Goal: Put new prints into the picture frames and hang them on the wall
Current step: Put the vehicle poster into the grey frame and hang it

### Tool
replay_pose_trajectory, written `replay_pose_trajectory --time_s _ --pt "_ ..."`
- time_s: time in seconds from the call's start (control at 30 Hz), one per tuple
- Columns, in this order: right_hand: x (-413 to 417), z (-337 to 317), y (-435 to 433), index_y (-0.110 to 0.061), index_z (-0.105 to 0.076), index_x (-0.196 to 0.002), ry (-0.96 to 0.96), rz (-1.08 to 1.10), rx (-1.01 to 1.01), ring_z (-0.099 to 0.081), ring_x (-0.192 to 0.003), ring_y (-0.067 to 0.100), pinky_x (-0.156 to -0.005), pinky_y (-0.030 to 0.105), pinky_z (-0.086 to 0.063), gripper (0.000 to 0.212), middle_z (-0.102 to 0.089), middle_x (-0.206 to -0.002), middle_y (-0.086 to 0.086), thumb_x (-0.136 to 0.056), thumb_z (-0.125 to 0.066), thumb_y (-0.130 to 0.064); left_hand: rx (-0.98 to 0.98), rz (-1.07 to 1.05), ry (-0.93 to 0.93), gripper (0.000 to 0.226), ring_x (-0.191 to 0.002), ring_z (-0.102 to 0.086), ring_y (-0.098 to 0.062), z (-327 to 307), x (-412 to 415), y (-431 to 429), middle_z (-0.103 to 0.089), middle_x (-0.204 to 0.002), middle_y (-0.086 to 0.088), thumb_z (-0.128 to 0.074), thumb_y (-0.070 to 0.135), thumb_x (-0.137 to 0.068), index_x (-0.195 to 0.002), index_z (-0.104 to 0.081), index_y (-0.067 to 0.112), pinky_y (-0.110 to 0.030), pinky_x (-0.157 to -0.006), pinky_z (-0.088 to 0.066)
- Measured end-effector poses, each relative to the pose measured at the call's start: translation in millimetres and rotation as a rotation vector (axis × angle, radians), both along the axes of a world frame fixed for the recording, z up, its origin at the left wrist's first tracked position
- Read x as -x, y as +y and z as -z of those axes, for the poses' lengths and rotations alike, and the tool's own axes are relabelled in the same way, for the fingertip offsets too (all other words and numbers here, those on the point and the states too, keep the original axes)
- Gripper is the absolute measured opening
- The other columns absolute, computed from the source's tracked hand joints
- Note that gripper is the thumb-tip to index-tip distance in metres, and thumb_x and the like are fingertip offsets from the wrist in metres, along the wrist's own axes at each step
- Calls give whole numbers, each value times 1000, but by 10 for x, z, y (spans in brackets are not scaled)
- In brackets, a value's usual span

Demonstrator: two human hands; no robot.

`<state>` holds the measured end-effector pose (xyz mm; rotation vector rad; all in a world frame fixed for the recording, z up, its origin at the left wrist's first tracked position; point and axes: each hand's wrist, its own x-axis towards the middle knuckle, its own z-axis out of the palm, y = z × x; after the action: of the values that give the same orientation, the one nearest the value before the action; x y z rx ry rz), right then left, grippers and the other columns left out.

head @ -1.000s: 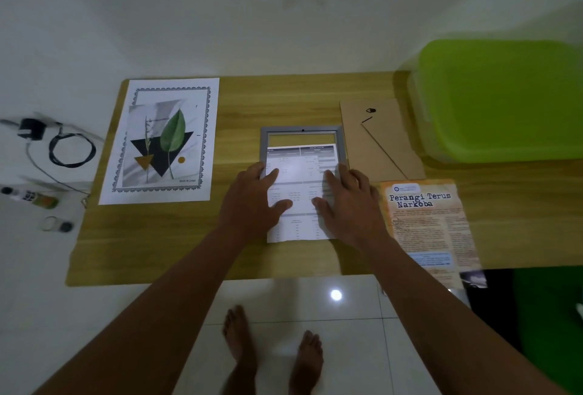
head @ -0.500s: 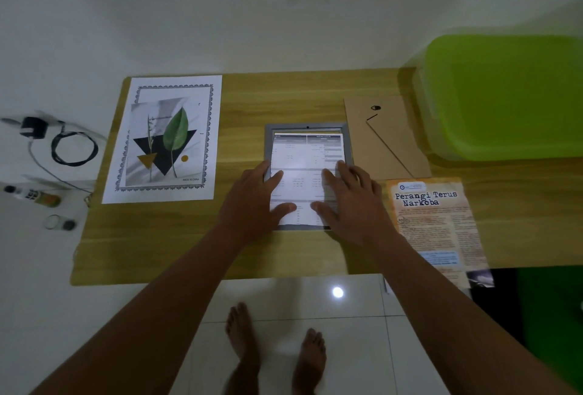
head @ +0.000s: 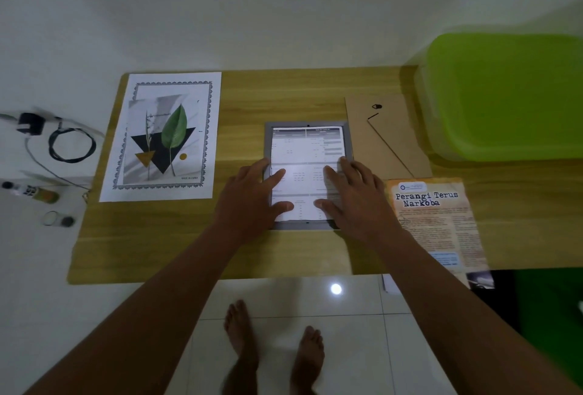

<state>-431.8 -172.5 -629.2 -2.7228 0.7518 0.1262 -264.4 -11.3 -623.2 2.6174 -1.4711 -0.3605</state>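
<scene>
Both the left hand (head: 252, 202) and right hand (head: 356, 202) lay flat and open on the print (head: 304, 155), apparently seated inside the frame (head: 347, 139) on the table (head: 284, 98); uneven pressure could buckle a corner.

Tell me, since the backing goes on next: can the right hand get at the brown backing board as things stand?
Probably yes. The backing board lies uncovered just beyond the right hand, beside the frame, nothing between.

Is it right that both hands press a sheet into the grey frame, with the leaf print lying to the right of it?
Not quite. In the head view the leaf print lies left of the grey frame. Both hands, left and right, do press the sheet into it.
</scene>
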Motion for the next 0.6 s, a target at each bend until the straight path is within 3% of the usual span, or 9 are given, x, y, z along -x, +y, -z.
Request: replay_pose_trajectory --time_s 0.17,0.47,0.6 --pt "-25 -34 7 -22 -28 -154 4 1 -37 -6 -151 25 -119 48 -12 66 -13 -165 7 -99 -43 -54 -16 23 -1 70 -140 -31 -28 -32 3 18 -29 -157 -6 -55 56 -89 -148 -38 23 -45 -109 -35" --pt "-54 -27 97 -20 -27 -155 6 10 -75 -5 -151 25 -122 48 -12 72 -14 -164 8 -96 -48 -55 -17 47 63 72 -139 -34 -34 -130 -57 107 -28 -157 -15 -62 49 -87 -148 -39 18 -48 -109 -35" --pt "-92 -28 49 -22 -28 -154 18 20 -71 -5 -151 24 -121 49 -15 72 -16 -164 6 -95 -48 -58 39 9 126 70 -143 -28 -35 -154 -174 67 -23 -159 -18 -53 39 -95 -154 -24 14 -45 -114 -28"
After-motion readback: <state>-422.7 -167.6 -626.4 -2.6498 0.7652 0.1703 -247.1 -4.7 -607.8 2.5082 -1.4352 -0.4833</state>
